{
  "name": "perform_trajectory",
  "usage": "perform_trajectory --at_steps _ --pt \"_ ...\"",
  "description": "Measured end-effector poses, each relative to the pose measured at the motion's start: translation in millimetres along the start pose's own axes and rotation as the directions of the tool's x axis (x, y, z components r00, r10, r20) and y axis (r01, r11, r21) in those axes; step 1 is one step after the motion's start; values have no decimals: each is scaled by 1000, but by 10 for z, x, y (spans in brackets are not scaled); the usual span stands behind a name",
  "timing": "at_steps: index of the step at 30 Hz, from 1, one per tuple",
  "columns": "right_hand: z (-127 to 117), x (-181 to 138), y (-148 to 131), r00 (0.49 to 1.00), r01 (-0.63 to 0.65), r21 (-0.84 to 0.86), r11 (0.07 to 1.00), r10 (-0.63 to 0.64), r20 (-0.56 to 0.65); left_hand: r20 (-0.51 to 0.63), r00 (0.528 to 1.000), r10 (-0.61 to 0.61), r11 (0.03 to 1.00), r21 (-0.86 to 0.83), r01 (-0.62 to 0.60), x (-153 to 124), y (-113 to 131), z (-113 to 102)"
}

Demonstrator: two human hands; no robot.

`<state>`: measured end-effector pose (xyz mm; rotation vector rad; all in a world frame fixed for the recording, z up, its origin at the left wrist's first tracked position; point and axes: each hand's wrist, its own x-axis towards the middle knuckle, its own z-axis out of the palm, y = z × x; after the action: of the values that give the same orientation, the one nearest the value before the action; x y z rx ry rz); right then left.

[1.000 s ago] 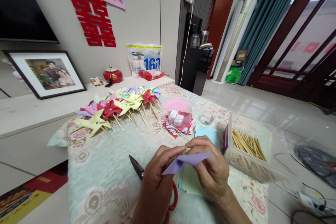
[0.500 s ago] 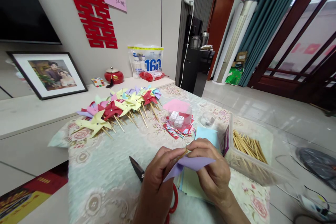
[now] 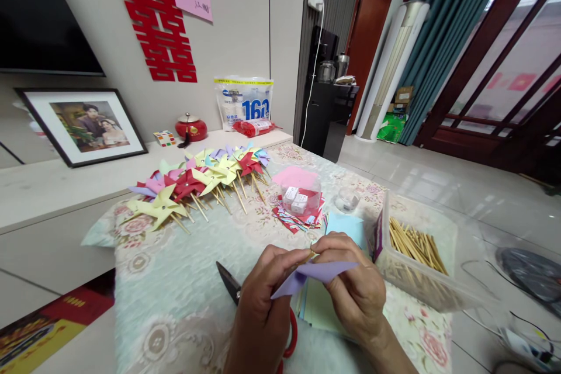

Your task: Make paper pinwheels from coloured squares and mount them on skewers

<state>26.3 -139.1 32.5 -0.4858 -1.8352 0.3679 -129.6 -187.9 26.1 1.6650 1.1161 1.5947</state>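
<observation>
A piece of purple paper (image 3: 324,272) was in the lower centre of the frame, above the table (image 3: 184,272). It was plain and matte, bent into folds, with one pointed end aimed at the lower left and a broader flap spreading to the right. The left hand (image 3: 265,289) had its fingers closed on the left part, while the right hand (image 3: 357,283) pinched the right part. The fingertips of both nearly met at a small tan piece at the paper's upper edge, too hidden to make out.

At the right of the frame, a translucent plastic box (image 3: 416,286) held many thin wooden sticks (image 3: 414,242), lying mostly lengthwise in a loose heap. Near the centre, a clear container (image 3: 313,201) with small white boxes (image 3: 300,203) inside rested on a stack of coloured paper (image 3: 291,223). Just right of it was a round clear tub (image 3: 347,200); its contents could not be told. A red lidded jar (image 3: 191,130) stood at upper left.
</observation>
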Motion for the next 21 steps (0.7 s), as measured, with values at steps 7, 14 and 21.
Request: perform_trajectory --at_steps 7,14,21 --pt "-6 2 -16 1000 -11 32 999 11 3 -8 999 39 996 78 -38 19 42 -8" --pt "-17 6 -26 1000 -1 50 999 1 1 2 999 45 993 106 -45 4 55 -22" --pt "-16 7 -38 1000 2 45 999 -2 0 23 998 65 984 165 -68 -25 34 -38"
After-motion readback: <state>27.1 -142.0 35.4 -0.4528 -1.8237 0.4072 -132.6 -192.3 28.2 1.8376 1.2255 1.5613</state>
